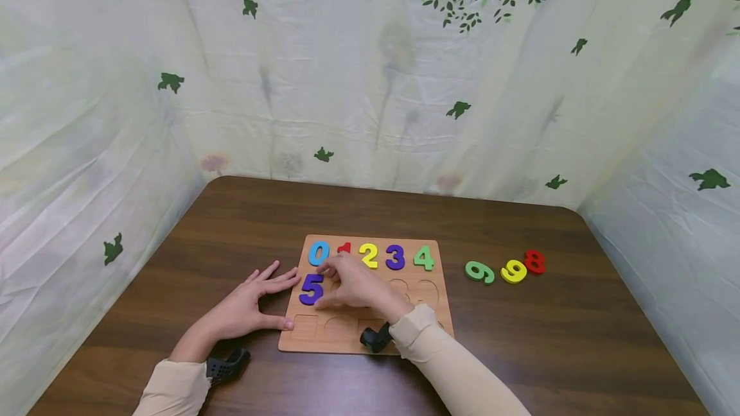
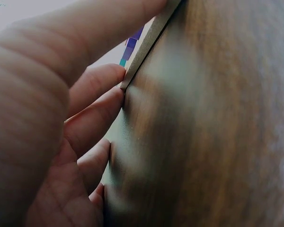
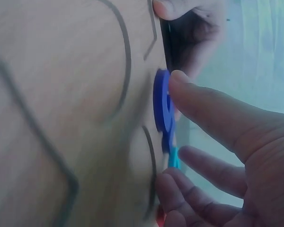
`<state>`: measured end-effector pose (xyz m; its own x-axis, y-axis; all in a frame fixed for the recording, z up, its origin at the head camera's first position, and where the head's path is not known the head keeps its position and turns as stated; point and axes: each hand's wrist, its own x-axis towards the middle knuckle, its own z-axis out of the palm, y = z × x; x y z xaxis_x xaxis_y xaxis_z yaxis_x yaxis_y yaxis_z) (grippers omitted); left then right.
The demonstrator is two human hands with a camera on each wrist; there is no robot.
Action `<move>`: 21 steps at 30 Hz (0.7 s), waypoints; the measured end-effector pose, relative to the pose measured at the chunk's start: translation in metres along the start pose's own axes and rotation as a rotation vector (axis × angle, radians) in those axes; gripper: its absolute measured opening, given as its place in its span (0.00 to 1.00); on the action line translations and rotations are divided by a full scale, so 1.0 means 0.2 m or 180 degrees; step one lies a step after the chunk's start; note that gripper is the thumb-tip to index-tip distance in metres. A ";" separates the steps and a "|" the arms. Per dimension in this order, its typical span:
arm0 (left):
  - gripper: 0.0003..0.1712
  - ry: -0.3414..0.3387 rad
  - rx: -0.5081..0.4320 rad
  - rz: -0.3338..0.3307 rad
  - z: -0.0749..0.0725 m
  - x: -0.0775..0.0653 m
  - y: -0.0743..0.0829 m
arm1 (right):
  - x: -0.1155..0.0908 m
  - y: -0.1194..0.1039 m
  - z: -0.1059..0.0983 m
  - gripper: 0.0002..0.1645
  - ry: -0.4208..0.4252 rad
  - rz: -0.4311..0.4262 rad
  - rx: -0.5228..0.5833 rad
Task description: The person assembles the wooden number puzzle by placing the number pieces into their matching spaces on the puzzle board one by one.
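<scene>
Cream sleeves (image 1: 179,387) nearest, a black device (image 1: 376,338) at each wrist. Left hand (image 1: 248,303): fingers spread, grasping nothing, resting on the bench (image 1: 549,339), thumb and index tips at the left edge of the board (image 1: 341,344). Right hand (image 1: 358,284): above the board, thumb and fingertips apart, curved about the right side of the purple 5 (image 1: 313,286); cannot tell whether it grips the piece or has it free.

Deciding relation, as judged: purple 5 lies on the board just left of the right fingertips, between both hands, right hand nearer. Long axis runs roughly away from the person; thumb sits toward its near end, fingers toward its far end. Seating in its outline unclear.

Beyond the right hand, far row, left to right: blue 0 (image 1: 312,253), red 1 (image 1: 344,248) (partly hidden), yellow 2 (image 1: 370,255), purple 3 (image 1: 397,257), green 4 (image 1: 424,262).

Well right of the right hand, loose on the bench: green number (image 1: 489,276), yellow number (image 1: 523,269) (each 6 or 9), red 8 (image 1: 534,262).

Farthest: pale curtain (image 1: 358,101).
</scene>
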<state>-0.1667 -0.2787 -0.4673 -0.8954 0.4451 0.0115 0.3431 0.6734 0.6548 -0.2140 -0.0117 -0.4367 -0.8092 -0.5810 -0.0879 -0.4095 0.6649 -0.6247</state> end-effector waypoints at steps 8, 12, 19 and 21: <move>0.52 -0.0002 -0.0024 -0.0037 0.00 0.00 -0.01 | -0.08 0.07 -0.13 0.35 0.0069 0.0148 0.0138; 0.52 -0.0004 -0.0037 -0.0058 0.00 0.00 -0.01 | -0.14 0.14 -0.21 0.34 0.0167 0.0201 0.0070; 0.52 0.0001 -0.0027 -0.0021 0.00 0.00 -0.01 | -0.25 0.28 -0.36 0.34 0.0327 0.0469 -0.0046; 0.51 0.0004 -0.0022 0.0003 0.00 0.00 -0.01 | -0.29 0.32 -0.41 0.34 0.0369 0.0580 -0.0115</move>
<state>-0.1672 -0.2799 -0.4686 -0.8954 0.4451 0.0131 0.3421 0.6689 0.6600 -0.2275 0.1025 -0.4083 -0.9134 -0.3931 -0.1057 -0.2652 0.7716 -0.5782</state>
